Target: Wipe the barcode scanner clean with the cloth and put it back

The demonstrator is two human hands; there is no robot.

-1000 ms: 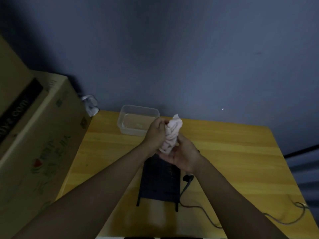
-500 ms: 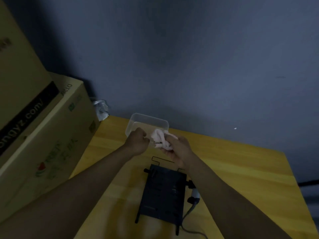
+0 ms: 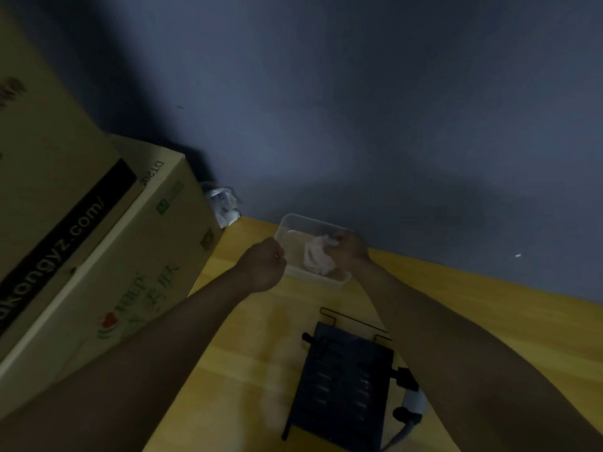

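Note:
My right hand (image 3: 352,252) grips a crumpled pale cloth (image 3: 315,260) and holds it inside the clear plastic container (image 3: 313,278) at the far edge of the table. My left hand (image 3: 264,265) is a closed fist just left of the container, with nothing visible in it. Nearer to me, a dark slotted rack (image 3: 346,386) lies flat on the yellow wooden table (image 3: 489,308). On the rack's right side sits what looks like the barcode scanner (image 3: 411,401), black and grey with a cable; my right forearm partly hides it.
Large cardboard boxes (image 3: 81,243) stand stacked along the table's left side. A crumpled clear plastic bag (image 3: 223,203) is wedged between the boxes and the dark blue wall (image 3: 359,109). The room is dim.
My hands have come apart. The right hand carried the cloth forward and down into the container, while the left closed to a fist beside it. The view tilted upward.

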